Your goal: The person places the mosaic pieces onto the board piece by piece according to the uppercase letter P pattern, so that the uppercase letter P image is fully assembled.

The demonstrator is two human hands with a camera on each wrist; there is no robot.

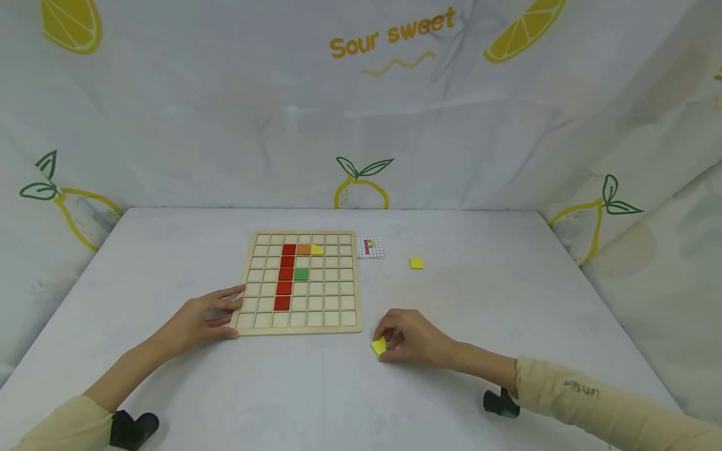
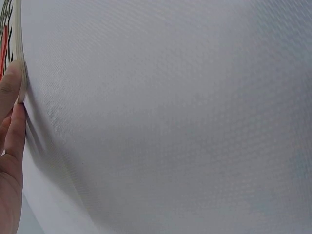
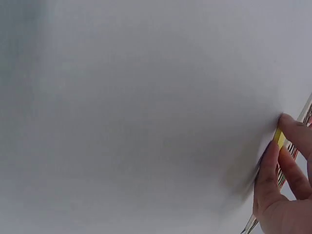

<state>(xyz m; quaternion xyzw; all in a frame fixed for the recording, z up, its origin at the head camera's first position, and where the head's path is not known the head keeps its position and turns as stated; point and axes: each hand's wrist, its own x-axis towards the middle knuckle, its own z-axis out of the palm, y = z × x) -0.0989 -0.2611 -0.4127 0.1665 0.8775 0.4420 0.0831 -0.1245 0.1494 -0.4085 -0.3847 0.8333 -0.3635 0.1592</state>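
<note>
A wooden grid board [image 1: 333,321] lies flat on the table. My left hand [image 1: 194,322] holds it at the lower left corner, thumb and fingers against its edge; the left wrist view shows fingertips on that edge. Just right of the board's lower right corner, my right hand [image 1: 417,338] pinches a yellow tile [image 1: 378,346] between thumb and fingers. In the right wrist view the hand partly hides this yellow tile [image 3: 279,138]. On the board are a column of red tiles [image 1: 284,274], an orange tile [image 1: 303,249], a yellow piece [image 1: 317,250] and a green tile [image 1: 301,274].
A small pattern card [image 1: 370,247] with a printed coloured grid lies against the board's upper right side. Another yellow tile [image 1: 416,263] is farther right on the white table [image 1: 479,282]. A lemon-printed cloth [image 1: 254,125] hangs behind the table.
</note>
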